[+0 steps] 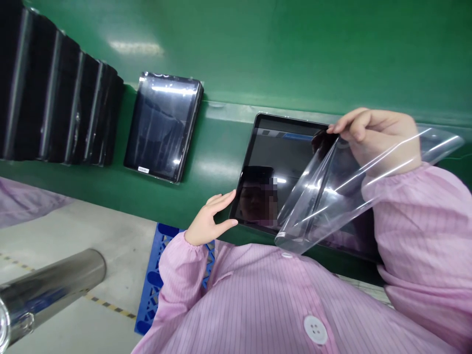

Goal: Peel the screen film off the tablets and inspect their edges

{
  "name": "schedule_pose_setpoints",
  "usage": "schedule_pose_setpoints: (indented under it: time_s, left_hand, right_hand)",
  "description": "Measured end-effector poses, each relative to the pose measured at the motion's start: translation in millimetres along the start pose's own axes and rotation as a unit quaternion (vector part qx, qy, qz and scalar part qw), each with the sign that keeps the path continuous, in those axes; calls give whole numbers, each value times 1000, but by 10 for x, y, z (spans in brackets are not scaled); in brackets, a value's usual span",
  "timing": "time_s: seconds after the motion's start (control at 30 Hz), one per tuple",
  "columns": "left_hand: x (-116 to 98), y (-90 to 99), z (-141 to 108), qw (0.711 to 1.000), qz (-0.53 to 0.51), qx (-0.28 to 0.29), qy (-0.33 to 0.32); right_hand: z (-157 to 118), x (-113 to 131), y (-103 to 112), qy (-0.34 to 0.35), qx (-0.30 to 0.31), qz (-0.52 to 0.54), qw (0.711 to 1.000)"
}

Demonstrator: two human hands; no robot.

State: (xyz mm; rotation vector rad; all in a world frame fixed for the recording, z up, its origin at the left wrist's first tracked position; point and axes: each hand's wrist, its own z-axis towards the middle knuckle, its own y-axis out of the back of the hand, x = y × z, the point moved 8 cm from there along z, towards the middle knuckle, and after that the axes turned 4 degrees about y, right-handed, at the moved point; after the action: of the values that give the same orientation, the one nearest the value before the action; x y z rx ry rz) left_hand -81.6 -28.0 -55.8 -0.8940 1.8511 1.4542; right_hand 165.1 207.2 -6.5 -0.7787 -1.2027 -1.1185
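Observation:
A large black glossy screen panel [254, 167] lies face up on the green table in front of me. My right hand [387, 135] is closed in a pinch on a clear plastic film [332, 191]. The film is lifted and folded back over the panel's right part, and it drapes across my right wrist. At the panel's lower left corner is my left hand [210, 221], its fingers stretched out and thumb apart, with the fingertips against the panel's edge. Film and sleeve cover much of the panel's right end.
Left of the panel lies another screen unit [162, 128] with a small white label. Several black units stand in a row [55, 93] at the far left. Below the green table [221, 172] are a blue plastic pallet [151, 285] and a shiny metal cylinder [55, 290].

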Motion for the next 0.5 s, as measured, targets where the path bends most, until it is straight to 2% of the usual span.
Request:
schedule_pose_setpoints:
  time_s: [0.1, 0.23, 0.37, 0.5]
  left_hand:
    - [31, 23, 18, 999, -27, 19, 0]
    - [60, 100, 64, 997, -79, 12, 6]
    - [73, 127, 183, 987, -151, 29, 41]
    - [64, 170, 350, 983, -165, 7, 77]
  right_hand:
    - [-5, -4, 3, 7, 8, -7, 1000]
    - [-5, -26, 19, 5, 20, -20, 1000]
    - [0, -18, 32, 5, 29, -36, 999]
    - [-18, 75, -26, 42, 54, -115, 991]
